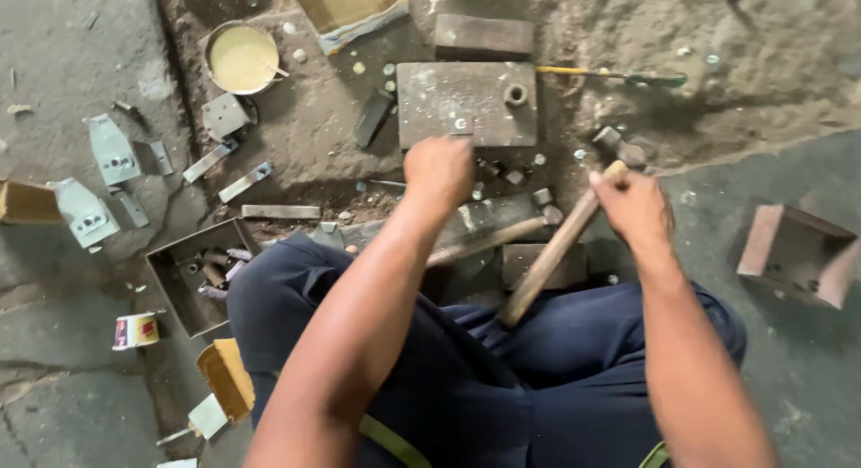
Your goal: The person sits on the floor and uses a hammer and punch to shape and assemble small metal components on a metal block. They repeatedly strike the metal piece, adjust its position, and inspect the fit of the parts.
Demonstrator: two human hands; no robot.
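I sit on the floor facing a flat steel block (466, 100) that carries a nut-like ring (516, 95) and a small washer (460, 124). My left hand (439, 170) hovers fisted at the block's near edge; whether it grips a small part is hidden. My right hand (633, 206) grips a hammer by its wooden handle (549, 255), with the metal head (619, 147) resting to the right of the block. A second wooden handle (489, 241) lies across the floor beneath my left forearm.
A bowl of yellowish paste (242, 58) stands at the back left, next to a cardboard box (350, 11). A metal tray of parts (199, 275) lies by my left knee. Metal brackets (99, 177) litter the left floor. A rusty open box (798, 253) stands at right.
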